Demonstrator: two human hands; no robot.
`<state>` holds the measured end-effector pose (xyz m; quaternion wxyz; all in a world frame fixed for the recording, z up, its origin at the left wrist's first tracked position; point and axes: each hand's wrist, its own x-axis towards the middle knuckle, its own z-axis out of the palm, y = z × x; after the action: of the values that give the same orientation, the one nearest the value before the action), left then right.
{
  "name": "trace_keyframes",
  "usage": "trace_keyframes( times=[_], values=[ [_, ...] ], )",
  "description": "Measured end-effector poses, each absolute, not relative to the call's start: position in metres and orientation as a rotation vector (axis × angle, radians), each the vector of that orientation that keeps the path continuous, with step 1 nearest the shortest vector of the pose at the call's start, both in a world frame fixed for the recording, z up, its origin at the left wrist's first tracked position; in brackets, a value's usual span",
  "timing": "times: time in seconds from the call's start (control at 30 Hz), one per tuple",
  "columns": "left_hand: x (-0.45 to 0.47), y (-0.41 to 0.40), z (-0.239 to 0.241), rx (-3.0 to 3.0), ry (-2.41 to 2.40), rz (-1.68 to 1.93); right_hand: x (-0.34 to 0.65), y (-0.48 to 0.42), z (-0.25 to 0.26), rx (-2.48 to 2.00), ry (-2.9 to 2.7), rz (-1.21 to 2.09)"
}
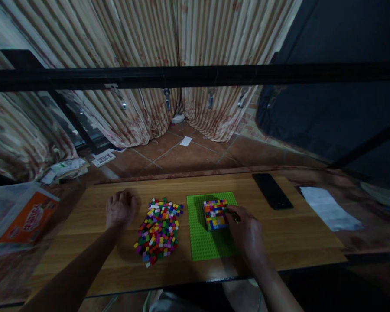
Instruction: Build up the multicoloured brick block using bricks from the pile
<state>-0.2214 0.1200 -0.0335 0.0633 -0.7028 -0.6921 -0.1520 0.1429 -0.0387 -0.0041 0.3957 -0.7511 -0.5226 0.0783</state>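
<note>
My left hand point(119, 209) rests on the table left of the loose bricks, its fingers curled under and nothing visible in them. A heap of small toy bricks point(160, 229) in many colours lies between my hands. Right of the heap is a green studded baseplate point(201, 247), with a block of stacked multicoloured bricks point(215, 214) on its upper middle part. My right hand point(247, 232) reaches over the baseplate's right side. Its thumb and fingers are pinched together at the block's right edge, touching or nearly touching it; what they hold is too small and dark to make out.
A black phone point(272, 191) lies at the back right of the wooden table point(292, 234). White paper point(329, 208) is beyond the right edge. A clear plastic box with an orange label point(27, 219) stands at the left. A black rail point(195, 77) crosses before the curtains.
</note>
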Motion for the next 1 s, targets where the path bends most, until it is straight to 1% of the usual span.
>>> trace_keyframes(
  times=[0.77,1.0],
  values=[
    [-0.2250,0.1213,-0.0375,-2.144,-2.090,-0.536,0.1401,-0.0383,-0.0067,-1.881,-1.222,0.228],
    [-0.2233,0.1213,-0.0363,-2.139,-2.101,-0.529,0.1452,-0.0407,-0.0058,-1.886,-1.055,0.389]
  ],
)
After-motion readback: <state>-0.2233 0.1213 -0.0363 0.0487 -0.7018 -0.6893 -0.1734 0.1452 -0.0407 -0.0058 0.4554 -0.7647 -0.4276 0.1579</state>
